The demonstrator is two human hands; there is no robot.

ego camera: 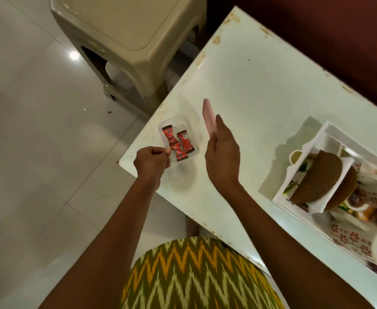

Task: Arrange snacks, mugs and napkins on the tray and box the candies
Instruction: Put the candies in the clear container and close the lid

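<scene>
A small clear plastic box (191, 127) sits near the table's left corner with three red-wrapped candies (177, 143) inside. My left hand (152, 160) is at the box's near-left edge, its curled fingers pinching the rim. My right hand (222, 152) is raised just right of the box and holds a pink lid (208, 118) on edge, tilted above the table. At the right stands a white tray (327, 131) holding brown bowls, white napkins, mugs and snacks.
The pale green glass-topped table (250, 85) has worn edges. A beige plastic stool (134, 41) stands on the white tiled floor beyond the table's left corner. A dark red wall runs behind the table.
</scene>
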